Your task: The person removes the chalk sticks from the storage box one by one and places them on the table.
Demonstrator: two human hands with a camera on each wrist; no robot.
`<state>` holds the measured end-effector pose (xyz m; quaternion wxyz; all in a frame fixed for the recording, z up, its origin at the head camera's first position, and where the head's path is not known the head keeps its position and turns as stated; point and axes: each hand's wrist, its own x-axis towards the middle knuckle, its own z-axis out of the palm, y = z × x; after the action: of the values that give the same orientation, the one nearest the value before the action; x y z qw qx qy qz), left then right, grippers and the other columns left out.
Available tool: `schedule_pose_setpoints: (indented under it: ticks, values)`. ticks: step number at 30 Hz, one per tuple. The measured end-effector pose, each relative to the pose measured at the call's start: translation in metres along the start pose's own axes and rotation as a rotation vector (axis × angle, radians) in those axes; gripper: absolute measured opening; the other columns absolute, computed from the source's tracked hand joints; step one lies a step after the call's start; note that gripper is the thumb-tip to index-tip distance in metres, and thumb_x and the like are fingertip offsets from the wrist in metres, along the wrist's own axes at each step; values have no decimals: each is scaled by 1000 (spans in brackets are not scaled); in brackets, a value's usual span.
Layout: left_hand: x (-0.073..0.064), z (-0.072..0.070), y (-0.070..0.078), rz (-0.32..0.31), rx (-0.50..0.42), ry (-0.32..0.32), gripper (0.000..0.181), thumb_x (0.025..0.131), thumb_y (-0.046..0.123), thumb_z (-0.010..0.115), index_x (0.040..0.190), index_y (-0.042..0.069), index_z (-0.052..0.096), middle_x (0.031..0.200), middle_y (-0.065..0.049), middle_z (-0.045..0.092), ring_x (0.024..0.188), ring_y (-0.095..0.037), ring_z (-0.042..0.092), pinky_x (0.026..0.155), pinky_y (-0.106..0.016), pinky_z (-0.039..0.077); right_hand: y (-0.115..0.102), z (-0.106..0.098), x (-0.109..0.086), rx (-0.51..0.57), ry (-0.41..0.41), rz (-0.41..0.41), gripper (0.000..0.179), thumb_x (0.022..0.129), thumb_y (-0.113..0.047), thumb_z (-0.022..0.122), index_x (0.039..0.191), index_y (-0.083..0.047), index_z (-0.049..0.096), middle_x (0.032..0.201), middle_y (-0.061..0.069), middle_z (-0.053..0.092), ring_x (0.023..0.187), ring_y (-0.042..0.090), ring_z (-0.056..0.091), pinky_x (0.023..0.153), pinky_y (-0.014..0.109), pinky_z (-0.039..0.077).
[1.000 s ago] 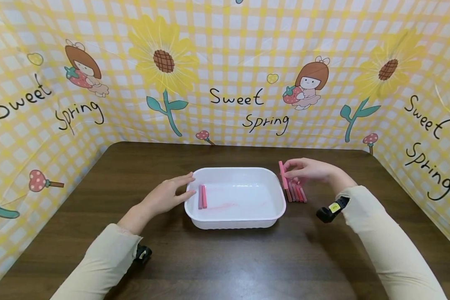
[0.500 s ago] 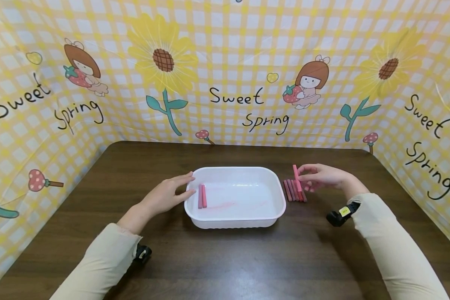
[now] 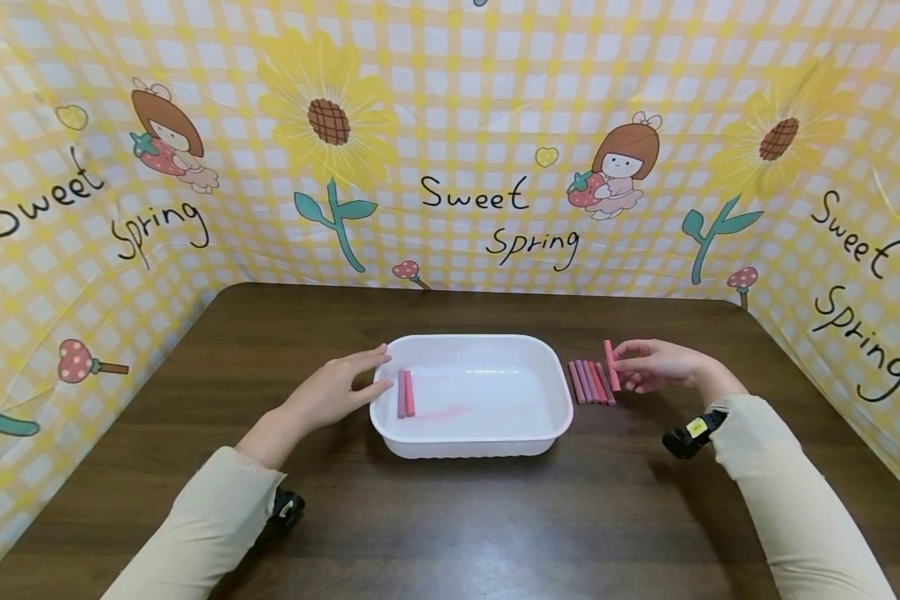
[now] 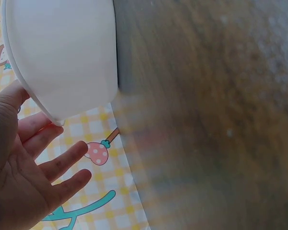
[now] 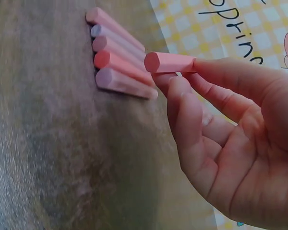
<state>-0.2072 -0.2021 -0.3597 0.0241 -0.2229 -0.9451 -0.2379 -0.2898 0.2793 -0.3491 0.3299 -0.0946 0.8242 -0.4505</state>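
In the head view a pink pastel stick (image 3: 612, 365) stands tilted between the thumb and fingers of my right hand (image 3: 663, 364). The right wrist view shows the same pinch, with the stick's faceted end facing the camera. Just left of that hand, a row of several pink, red and mauve pastel sticks (image 3: 590, 382) lies side by side on the table. My left hand (image 3: 336, 387) rests its straight fingertips and thumb against the left rim of the white tray (image 3: 471, 438). Two pink sticks (image 3: 406, 393) lie parallel inside the tray at its left end.
Faint pink smudges mark the tray's floor. The dark wooden table (image 3: 450, 525) extends around it. A yellow checked cloth (image 3: 450, 117) hangs behind and at both sides. Black wrist cameras sit below each cuff.
My right hand has moved right with the pink pastel stick, from beside the tray's right rim, across the row, to the row's right end. The left hand and tray have stayed still.
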Motion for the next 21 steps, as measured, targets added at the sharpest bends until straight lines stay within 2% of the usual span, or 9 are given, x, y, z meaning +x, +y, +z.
schedule_pose_setpoints:
  ticks: [9, 21]
  values:
    - [-1, 0, 1, -6, -4, 0, 50, 93, 32, 56, 135, 5, 50, 146, -14, 42, 133, -34, 41, 108, -52, 36, 7, 2, 1, -4, 6, 48, 36, 97, -22, 50, 121, 2, 38, 81, -4, 58, 75, 7, 58, 68, 23, 52]
    - [-1, -1, 2, -13, -8, -3, 50, 93, 33, 55, 135, 5, 49, 146, -13, 41, 133, -33, 41, 108, -52, 35, 10, 5, 5, -72, 33, 102, 36, 96, -26, 51, 118, 1, 44, 79, -3, 58, 73, 7, 57, 64, 20, 52]
